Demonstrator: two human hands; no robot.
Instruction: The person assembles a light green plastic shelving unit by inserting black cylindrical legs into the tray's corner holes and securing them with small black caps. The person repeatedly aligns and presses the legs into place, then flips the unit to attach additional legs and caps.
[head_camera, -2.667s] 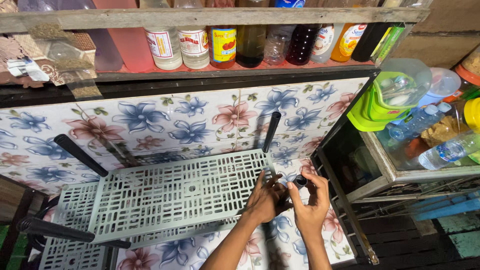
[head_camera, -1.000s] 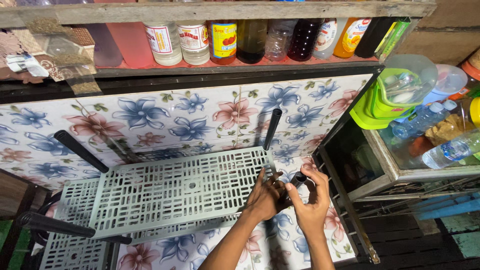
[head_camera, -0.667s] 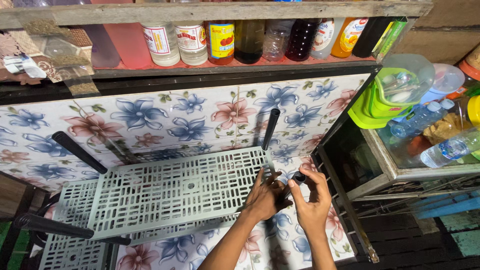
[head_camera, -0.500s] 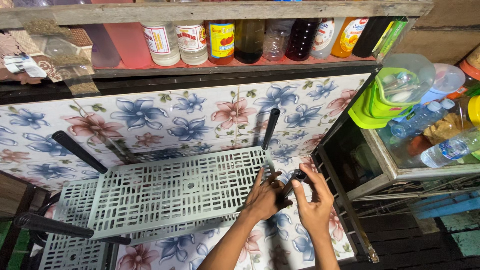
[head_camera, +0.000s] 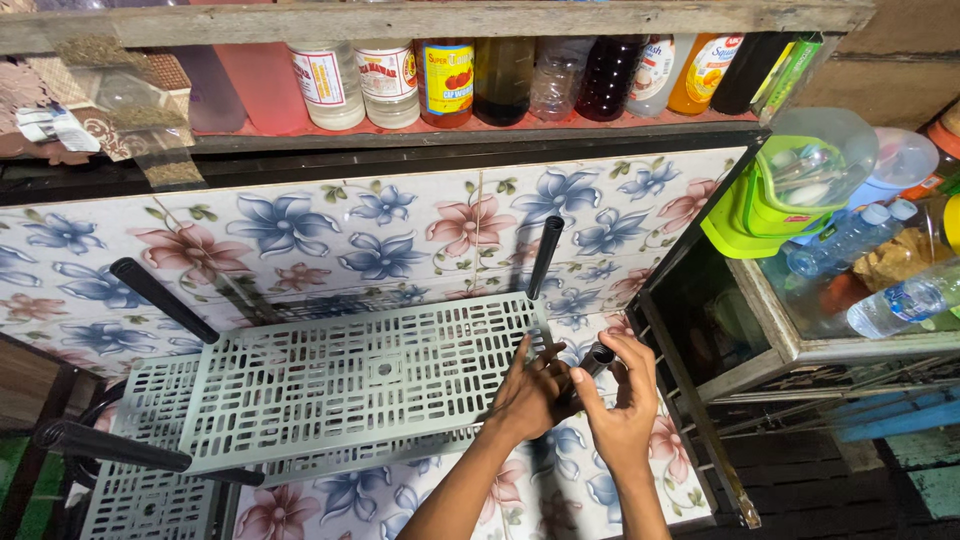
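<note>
Both hands, left (head_camera: 528, 398) and right (head_camera: 618, 410), clamp a black tube (head_camera: 592, 362) at the grey shelf's (head_camera: 360, 385) corner edge.

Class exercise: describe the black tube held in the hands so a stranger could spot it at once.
Find the grey slotted plastic shelf lying on the flowered surface. At its near right corner, the left hand and right hand grip a black tube. Unlike the other black tubes, it is held.
</note>
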